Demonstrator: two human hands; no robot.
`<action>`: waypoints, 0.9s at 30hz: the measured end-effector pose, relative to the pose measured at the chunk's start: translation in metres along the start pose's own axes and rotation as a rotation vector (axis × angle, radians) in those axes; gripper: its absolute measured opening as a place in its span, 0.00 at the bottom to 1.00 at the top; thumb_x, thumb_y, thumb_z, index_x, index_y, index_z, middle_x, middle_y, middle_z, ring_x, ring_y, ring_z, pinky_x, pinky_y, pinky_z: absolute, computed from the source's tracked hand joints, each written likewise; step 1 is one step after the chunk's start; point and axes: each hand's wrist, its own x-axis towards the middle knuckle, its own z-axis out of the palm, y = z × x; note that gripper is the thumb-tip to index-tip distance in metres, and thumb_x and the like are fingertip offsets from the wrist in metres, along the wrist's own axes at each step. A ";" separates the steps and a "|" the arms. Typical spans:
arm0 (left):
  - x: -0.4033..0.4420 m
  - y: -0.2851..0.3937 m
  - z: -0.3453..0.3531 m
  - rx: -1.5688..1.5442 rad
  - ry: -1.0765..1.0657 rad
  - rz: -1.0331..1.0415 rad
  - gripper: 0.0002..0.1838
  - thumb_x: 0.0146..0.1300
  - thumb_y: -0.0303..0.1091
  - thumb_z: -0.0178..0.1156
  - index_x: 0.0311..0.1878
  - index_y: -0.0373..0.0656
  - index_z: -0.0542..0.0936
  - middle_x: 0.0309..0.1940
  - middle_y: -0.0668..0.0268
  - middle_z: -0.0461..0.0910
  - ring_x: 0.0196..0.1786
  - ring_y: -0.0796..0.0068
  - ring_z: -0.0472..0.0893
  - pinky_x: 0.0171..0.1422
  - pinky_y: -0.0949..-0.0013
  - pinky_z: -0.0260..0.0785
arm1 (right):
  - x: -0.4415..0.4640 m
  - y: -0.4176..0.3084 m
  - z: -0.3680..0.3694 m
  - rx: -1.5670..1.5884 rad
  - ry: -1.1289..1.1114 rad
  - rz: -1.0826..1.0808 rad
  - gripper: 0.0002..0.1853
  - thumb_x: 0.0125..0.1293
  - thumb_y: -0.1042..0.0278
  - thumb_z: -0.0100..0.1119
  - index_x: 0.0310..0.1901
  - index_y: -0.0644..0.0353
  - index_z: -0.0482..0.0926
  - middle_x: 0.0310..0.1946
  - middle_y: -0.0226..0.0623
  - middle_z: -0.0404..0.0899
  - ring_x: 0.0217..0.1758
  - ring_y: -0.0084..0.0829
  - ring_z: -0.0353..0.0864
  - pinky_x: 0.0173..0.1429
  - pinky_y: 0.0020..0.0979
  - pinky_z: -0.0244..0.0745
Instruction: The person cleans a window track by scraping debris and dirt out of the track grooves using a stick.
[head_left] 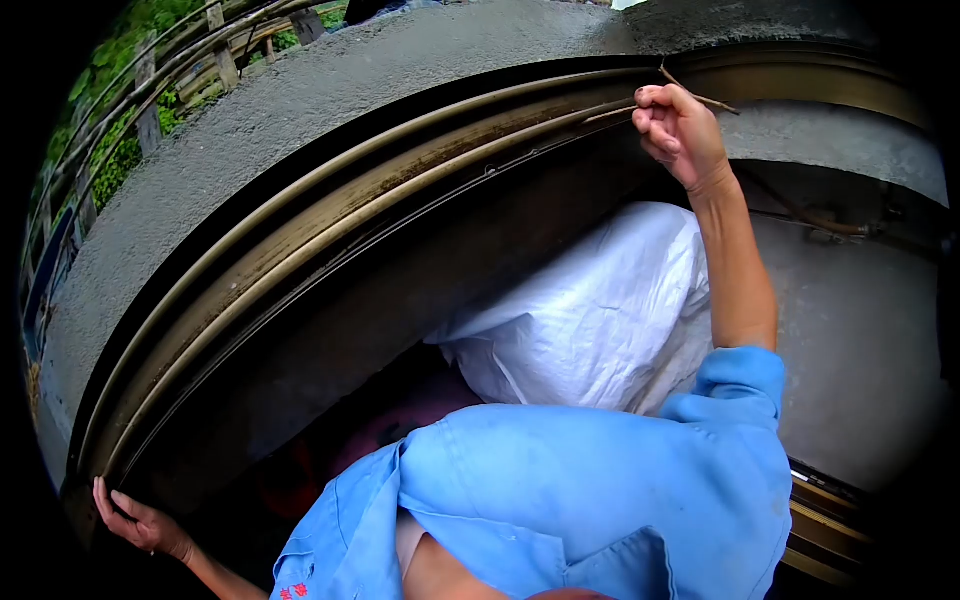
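My right hand (680,130) is closed around a thin brown twig (610,115) at the upper right, beside the bronze-coloured metal window track (400,165). The twig's ends stick out on both sides of my fingers, one towards the track's corner. My left hand (145,525) is at the lower left, its fingers stretched out and touching the near end of the same track. Nothing shows in it. Along the track run raised rails with dark dirt in the groove between them.
Rough grey concrete sill (250,130) borders the track outside, with a wooden fence (148,95) and green plants beyond. A white woven sack (590,310) stands below the track, near my blue shirt (580,480). Another metal track (830,530) is at the lower right.
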 end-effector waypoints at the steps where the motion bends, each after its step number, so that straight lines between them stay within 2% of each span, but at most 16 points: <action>1: 0.001 0.000 0.000 0.002 -0.006 -0.002 0.12 0.67 0.26 0.45 0.51 0.33 0.73 0.49 0.56 0.75 0.53 0.62 0.75 0.60 0.66 0.66 | 0.003 -0.002 -0.012 0.006 0.039 -0.007 0.10 0.64 0.68 0.41 0.32 0.63 0.71 0.21 0.38 0.75 0.09 0.14 0.58 0.11 0.17 0.53; 4: 0.000 -0.002 -0.001 0.005 -0.023 -0.027 0.13 0.67 0.26 0.45 0.51 0.33 0.73 0.49 0.56 0.75 0.53 0.62 0.75 0.60 0.66 0.66 | 0.014 -0.011 -0.080 -0.005 0.242 -0.028 0.09 0.65 0.68 0.42 0.33 0.63 0.72 0.22 0.40 0.76 0.13 0.15 0.63 0.13 0.17 0.56; 6: -0.001 -0.001 -0.001 -0.011 -0.015 -0.027 0.13 0.67 0.26 0.45 0.51 0.33 0.73 0.49 0.56 0.75 0.53 0.62 0.75 0.60 0.66 0.66 | 0.015 -0.007 -0.072 0.047 0.263 -0.038 0.09 0.64 0.68 0.43 0.32 0.62 0.71 0.22 0.40 0.76 0.13 0.15 0.64 0.13 0.16 0.56; 8: 0.000 -0.001 0.001 -0.031 -0.004 -0.013 0.13 0.67 0.26 0.45 0.51 0.33 0.73 0.49 0.56 0.75 0.53 0.62 0.75 0.60 0.66 0.66 | 0.012 0.008 -0.035 0.101 0.063 0.063 0.09 0.64 0.68 0.44 0.33 0.63 0.72 0.22 0.40 0.76 0.13 0.17 0.66 0.14 0.18 0.58; 10: 0.000 -0.004 -0.001 -0.011 -0.012 0.009 0.13 0.67 0.26 0.45 0.51 0.33 0.73 0.49 0.56 0.75 0.53 0.61 0.75 0.60 0.66 0.66 | 0.004 0.008 -0.006 0.014 0.024 -0.002 0.09 0.64 0.68 0.46 0.34 0.63 0.73 0.22 0.39 0.77 0.13 0.18 0.67 0.15 0.19 0.59; 15: 0.000 -0.002 -0.002 0.016 -0.021 0.002 0.13 0.68 0.26 0.45 0.51 0.32 0.72 0.49 0.56 0.75 0.53 0.61 0.75 0.60 0.66 0.66 | 0.015 -0.014 -0.079 -0.089 0.365 -0.056 0.08 0.64 0.68 0.47 0.34 0.63 0.73 0.22 0.38 0.77 0.16 0.15 0.69 0.17 0.14 0.60; 16: 0.000 -0.002 -0.001 0.007 -0.013 0.000 0.13 0.68 0.27 0.45 0.51 0.32 0.72 0.49 0.56 0.75 0.53 0.61 0.75 0.60 0.66 0.66 | 0.016 -0.009 -0.082 -0.093 0.366 -0.058 0.08 0.64 0.68 0.47 0.34 0.63 0.73 0.22 0.38 0.77 0.16 0.15 0.69 0.17 0.14 0.60; 18: -0.001 -0.002 -0.001 0.005 -0.012 -0.010 0.13 0.68 0.27 0.45 0.51 0.32 0.72 0.49 0.56 0.75 0.53 0.61 0.75 0.60 0.66 0.66 | 0.012 0.002 -0.060 0.048 0.119 0.008 0.08 0.64 0.68 0.47 0.33 0.63 0.72 0.23 0.38 0.77 0.16 0.15 0.68 0.17 0.14 0.60; 20: 0.000 -0.001 0.000 0.000 -0.007 -0.011 0.13 0.68 0.26 0.45 0.51 0.32 0.72 0.49 0.56 0.75 0.53 0.61 0.75 0.60 0.66 0.66 | -0.001 0.018 0.000 0.139 -0.020 0.057 0.07 0.64 0.69 0.48 0.34 0.63 0.73 0.23 0.38 0.77 0.16 0.17 0.68 0.18 0.19 0.63; 22: 0.000 -0.002 -0.001 0.003 -0.013 -0.005 0.13 0.67 0.26 0.45 0.51 0.32 0.72 0.49 0.56 0.75 0.53 0.61 0.75 0.60 0.66 0.66 | -0.015 0.011 0.024 0.006 0.008 -0.035 0.08 0.64 0.68 0.47 0.34 0.63 0.73 0.22 0.38 0.77 0.16 0.17 0.69 0.19 0.19 0.64; 27: 0.000 0.001 -0.002 0.017 -0.016 -0.004 0.13 0.67 0.25 0.45 0.51 0.32 0.72 0.49 0.56 0.75 0.52 0.61 0.75 0.60 0.66 0.67 | 0.006 -0.009 -0.073 -0.131 0.349 -0.091 0.09 0.64 0.68 0.47 0.33 0.63 0.74 0.21 0.36 0.77 0.16 0.15 0.69 0.18 0.15 0.62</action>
